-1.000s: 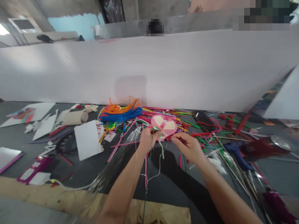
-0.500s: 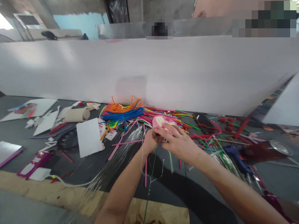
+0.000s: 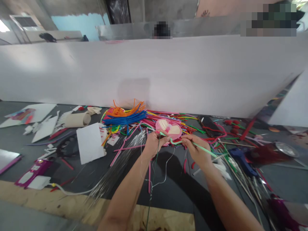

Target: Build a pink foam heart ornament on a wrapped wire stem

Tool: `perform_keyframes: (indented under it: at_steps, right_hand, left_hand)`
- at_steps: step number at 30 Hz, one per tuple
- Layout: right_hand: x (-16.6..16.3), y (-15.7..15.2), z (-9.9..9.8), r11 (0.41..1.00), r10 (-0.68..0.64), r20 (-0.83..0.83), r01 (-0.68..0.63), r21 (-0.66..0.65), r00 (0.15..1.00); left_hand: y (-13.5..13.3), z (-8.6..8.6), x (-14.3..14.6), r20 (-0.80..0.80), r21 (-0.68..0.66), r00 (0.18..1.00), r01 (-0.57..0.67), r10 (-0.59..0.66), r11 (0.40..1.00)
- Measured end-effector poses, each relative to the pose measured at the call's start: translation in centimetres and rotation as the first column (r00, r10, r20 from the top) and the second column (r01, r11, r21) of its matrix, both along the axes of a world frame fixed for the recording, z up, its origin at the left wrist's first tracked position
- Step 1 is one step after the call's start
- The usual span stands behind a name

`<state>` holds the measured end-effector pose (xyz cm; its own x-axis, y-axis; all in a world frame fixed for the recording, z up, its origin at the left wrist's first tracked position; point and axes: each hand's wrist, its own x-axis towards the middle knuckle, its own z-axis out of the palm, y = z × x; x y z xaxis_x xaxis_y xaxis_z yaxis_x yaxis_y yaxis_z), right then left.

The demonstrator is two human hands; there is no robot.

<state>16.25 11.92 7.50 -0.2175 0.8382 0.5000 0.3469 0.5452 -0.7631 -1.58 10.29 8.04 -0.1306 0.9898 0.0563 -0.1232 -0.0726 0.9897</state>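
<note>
A light green pipe cleaner [image 3: 204, 149] runs between my two hands. My left hand [image 3: 157, 143] pinches one end of it, and my right hand [image 3: 197, 150] is closed on its other side, with the tail sticking out to the right. Just beyond my fingers lies a pink-rimmed heart shape with cream panels [image 3: 175, 131]. From my left hand hangs a thin wire [image 3: 166, 170], looped and twisted together lower down with a dark green strand. Whether my left hand also grips this wire is partly hidden.
Behind my hands lie bundles of blue pipe cleaners [image 3: 127, 119] and orange ones [image 3: 139, 106]. Thin metal wires [image 3: 120, 166] spread left of my arm. A white card [image 3: 89, 143], a cardboard tube [image 3: 77, 120], a purple device [image 3: 35, 171] and a blue-handled tool [image 3: 244, 163] surround the work. A white partition [image 3: 192, 73] stands behind.
My right hand has moved right and down off the heart shape, which is now uncovered. The green pipe cleaner, earlier hanging below the hand, is now stretched sideways between both hands.
</note>
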Motion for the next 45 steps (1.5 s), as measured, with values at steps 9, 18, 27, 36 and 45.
perform_keyframes:
  at_steps: [9, 18, 27, 36, 45]
  right_hand:
    - [0.6, 1.4, -1.4, 0.884, -0.002, -0.391, -0.181, -0.431, 0.921]
    - [-0.4, 2.1, -2.4, 0.842, -0.131, -0.472, -0.154, -0.517, 0.872]
    - [-1.7, 1.6, -3.5, 0.791, -0.064, -0.532, -0.282, -0.543, 0.844]
    - [2.0, 3.6, -2.4, 0.926, -0.356, -0.611, 0.179, -0.332, 0.707]
    - [-1.0, -0.4, -0.2, 0.908, 0.076, 0.155, -0.132, 0.398, 0.985]
  left_hand:
    - [0.1, -0.3, 0.3, 0.05, -0.025, 0.998, 0.031, -0.03, 0.999]
    - [0.1, -1.3, 1.0, 0.312, -0.061, 0.945, 0.123, -0.098, 0.991]
    - [-0.1, -1.0, 1.7, 0.469, -0.051, 0.875, 0.162, -0.12, 0.985]
    - [1.0, -1.1, -1.9, 0.322, -0.039, 0.942, -0.086, 0.095, 0.995]
    - [1.0, -1.6, -0.4, 0.299, -0.021, 0.953, -0.05, 0.054, 0.999]
